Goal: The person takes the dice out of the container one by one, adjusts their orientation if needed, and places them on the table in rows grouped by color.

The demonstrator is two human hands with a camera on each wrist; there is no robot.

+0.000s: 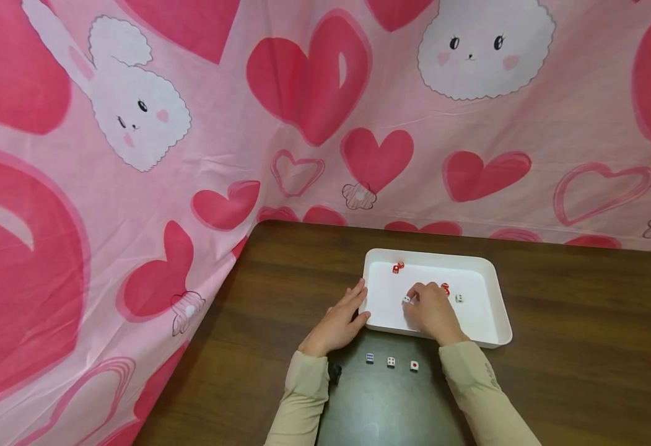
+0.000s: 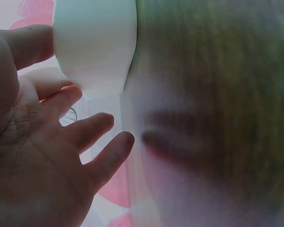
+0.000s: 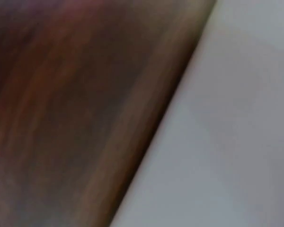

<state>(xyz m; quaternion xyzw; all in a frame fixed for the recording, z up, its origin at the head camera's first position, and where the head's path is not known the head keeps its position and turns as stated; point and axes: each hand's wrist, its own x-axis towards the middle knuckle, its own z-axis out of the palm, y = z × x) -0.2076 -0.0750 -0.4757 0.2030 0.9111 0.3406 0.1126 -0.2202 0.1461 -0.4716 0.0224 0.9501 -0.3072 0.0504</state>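
In the head view my right hand (image 1: pixel 432 311) is inside the white tray (image 1: pixel 495 310), with a white die (image 1: pixel 406 300) pinched at its fingertips. Just beyond that hand lie red dice (image 1: pixel 445 289), partly hidden by it, and another white die (image 1: pixel 459 298) sits to its right. Two more red dice (image 1: pixel 396 269) lie close together near the tray's back left. My left hand (image 1: pixel 336 323) touches the tray's left side with fingers extended; the left wrist view shows its fingers against the white tray wall (image 2: pixel 97 47). The right wrist view shows neither the right hand nor the pinched die.
Before the tray, a row holds a die with blue pips (image 1: pixel 370 358), a white die (image 1: pixel 391 362) and a die with one red pip (image 1: pixel 414 366). They lie on a brown wooden table (image 1: pixel 593 347). A pink heart-patterned cloth (image 1: pixel 314 173) hangs behind and to the left.
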